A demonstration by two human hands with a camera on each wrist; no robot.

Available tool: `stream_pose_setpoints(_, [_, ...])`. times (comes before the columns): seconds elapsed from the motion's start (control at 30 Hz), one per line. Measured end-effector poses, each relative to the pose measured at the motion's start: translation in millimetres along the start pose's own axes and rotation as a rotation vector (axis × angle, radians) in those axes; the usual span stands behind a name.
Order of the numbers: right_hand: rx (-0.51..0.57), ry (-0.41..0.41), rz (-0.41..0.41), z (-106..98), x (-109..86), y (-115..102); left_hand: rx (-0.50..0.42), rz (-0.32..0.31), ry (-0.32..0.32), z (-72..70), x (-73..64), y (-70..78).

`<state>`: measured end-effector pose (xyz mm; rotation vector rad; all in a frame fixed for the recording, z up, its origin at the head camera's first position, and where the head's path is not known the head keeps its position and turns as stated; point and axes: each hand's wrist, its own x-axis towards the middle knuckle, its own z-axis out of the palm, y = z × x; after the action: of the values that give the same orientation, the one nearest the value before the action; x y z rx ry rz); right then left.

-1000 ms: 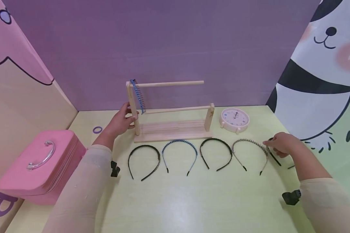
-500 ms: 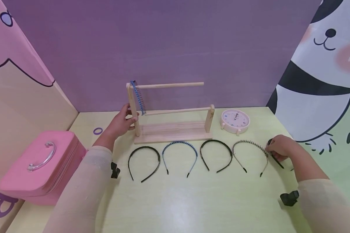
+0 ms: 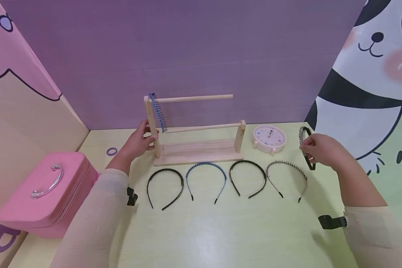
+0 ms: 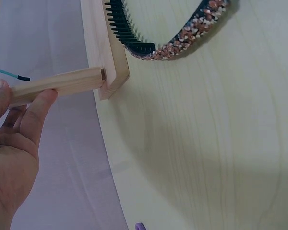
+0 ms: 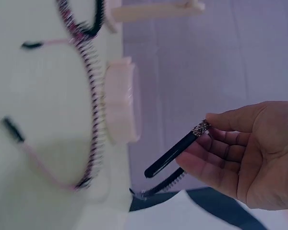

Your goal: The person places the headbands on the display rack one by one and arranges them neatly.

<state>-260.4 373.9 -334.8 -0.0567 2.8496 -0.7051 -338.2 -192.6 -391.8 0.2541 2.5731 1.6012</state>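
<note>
My left hand (image 3: 139, 142) grips the left upright of a wooden rack (image 3: 197, 150); the left wrist view shows thumb and fingers round the post (image 4: 62, 84). A blue headband (image 3: 159, 113) hangs on the rack's upper rod, at its left end. Over the table's right side, my right hand (image 3: 326, 150) pinches a black headband with a glittery band (image 3: 302, 136), raised off the surface. In the right wrist view its dark end (image 5: 170, 155) sticks out from between thumb and fingers, and part of it is hidden behind them.
In a row before the rack lie a black headband (image 3: 165, 170), a blue headband (image 3: 206, 162), another black headband (image 3: 248, 161) and a pinkish beaded headband (image 3: 286, 162). A pink clock (image 3: 269, 138) lies right of the rack. A pink case (image 3: 50, 190) stands at left.
My right hand has taken hold of the rightmost headband and lifted it up from the table, away from the row. My left hand keeps its grip on the rack's upright.
</note>
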Motion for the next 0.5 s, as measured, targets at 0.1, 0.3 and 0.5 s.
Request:
stream_pose_setpoints(0.1, [0.004, 0.079, -0.038, -4, -5.5, -24, -0.01, 0.001, 0.0, -1.0, -1.1, 1.1])
stream_pose_setpoints(0.3, [0.093, 0.243, -0.107, -1, -16.2, -66, 0.001, -0.013, 0.003, -0.2, -0.1, 4.0])
stream_pose_setpoints(0.5, [0.166, 0.384, -0.15, 2, -16.1, -102, 0.006, -0.032, 0.005, 0.1, -0.7, 3.1])
